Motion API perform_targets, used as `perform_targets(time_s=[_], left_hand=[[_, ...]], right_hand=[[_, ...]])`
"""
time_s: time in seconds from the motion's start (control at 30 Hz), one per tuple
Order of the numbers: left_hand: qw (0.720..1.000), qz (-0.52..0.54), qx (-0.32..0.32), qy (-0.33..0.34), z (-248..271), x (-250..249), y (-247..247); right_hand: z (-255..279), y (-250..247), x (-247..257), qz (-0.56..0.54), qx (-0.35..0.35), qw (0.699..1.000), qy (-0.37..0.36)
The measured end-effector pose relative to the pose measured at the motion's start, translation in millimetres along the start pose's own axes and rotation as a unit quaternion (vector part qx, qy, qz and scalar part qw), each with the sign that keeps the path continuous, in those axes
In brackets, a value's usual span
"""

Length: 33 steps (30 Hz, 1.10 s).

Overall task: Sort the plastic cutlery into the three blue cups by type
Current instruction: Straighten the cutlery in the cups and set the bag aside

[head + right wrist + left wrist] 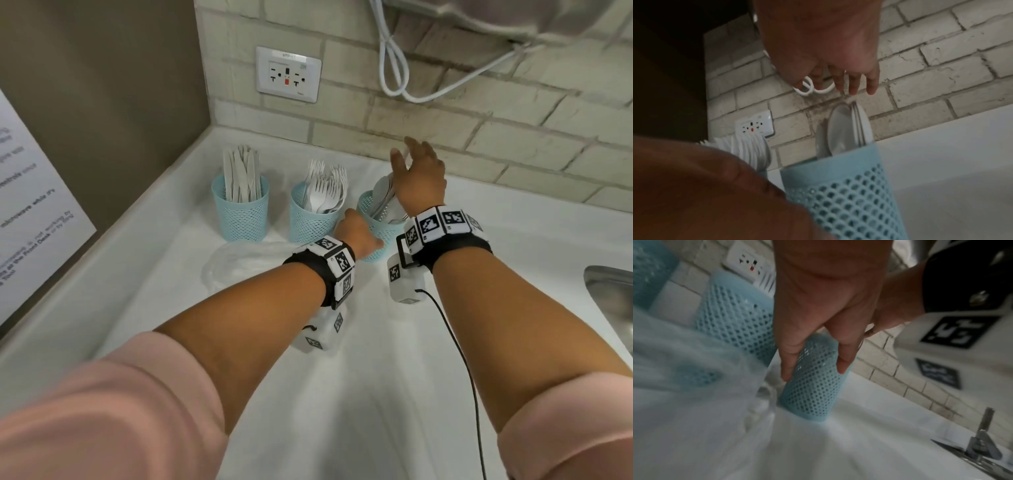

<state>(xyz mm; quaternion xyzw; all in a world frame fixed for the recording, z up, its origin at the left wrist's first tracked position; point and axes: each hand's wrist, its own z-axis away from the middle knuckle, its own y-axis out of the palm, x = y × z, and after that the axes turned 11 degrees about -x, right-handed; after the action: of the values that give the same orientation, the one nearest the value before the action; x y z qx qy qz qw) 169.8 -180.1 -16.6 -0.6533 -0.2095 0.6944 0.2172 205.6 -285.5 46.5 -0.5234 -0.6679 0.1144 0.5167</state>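
Note:
Three blue mesh cups stand in a row on the white counter. The left cup (241, 216) is full of knives (239, 171), the middle cup (310, 222) of forks (325, 185), the right cup (382, 233) of spoons (383, 192). My left hand (363, 236) grips the right cup by its side, thumb and fingers around the mesh wall (807, 402). My right hand (406, 154) hovers just above the spoons (844, 126), its fingers (853, 87) spread and holding nothing.
A crumpled clear plastic bag (239, 263) lies on the counter in front of the cups. A steel sink (613, 294) with a faucet (980, 443) is at the right. On the brick wall behind are an outlet (288, 73) and a hanging white cord (394, 68).

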Motion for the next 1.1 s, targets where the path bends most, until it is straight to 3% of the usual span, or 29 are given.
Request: perform_targets(time_s=[0.17,0.3,0.4,0.5,0.57,0.73,0.8,0.9,0.97,1.03,1.1], left_hand=[[0.997,-0.067,-0.028,0.034,18,-1,-32],[0.985,-0.101,-0.137,0.009,31,26,-59],[0.956,-0.12,-0.256,-0.078,44,50,-78],[0.937,-0.1,-0.31,-0.131,53,77,-96],[0.935,-0.081,-0.309,-0.157,57,93,-103],[0.934,0.031,-0.274,-0.225,63,112,-109],[0.942,0.093,-0.236,-0.22,62,116,-106],[0.957,0.122,-0.181,-0.192,66,111,-98],[0.961,0.159,-0.153,-0.17,70,104,-92],[0.956,0.209,-0.133,-0.157,74,95,-86],[0.941,0.269,-0.122,-0.164,74,88,-80]], right_hand=[[20,-8,24,-0.097,-0.108,0.984,-0.103],[55,-6,34,-0.103,-0.055,0.984,-0.133],[77,-4,40,-0.07,0.062,0.987,-0.127],[96,-1,51,0.013,0.301,0.953,-0.032],[108,7,51,0.107,0.383,0.918,0.0],[129,34,34,0.127,0.341,0.931,0.033],[137,42,33,0.083,0.354,0.931,0.039],[151,44,42,-0.065,0.379,0.923,0.008],[160,47,51,-0.163,0.356,0.92,0.011],[164,50,58,-0.187,0.362,0.91,0.084],[170,53,63,-0.208,0.4,0.877,0.165]])
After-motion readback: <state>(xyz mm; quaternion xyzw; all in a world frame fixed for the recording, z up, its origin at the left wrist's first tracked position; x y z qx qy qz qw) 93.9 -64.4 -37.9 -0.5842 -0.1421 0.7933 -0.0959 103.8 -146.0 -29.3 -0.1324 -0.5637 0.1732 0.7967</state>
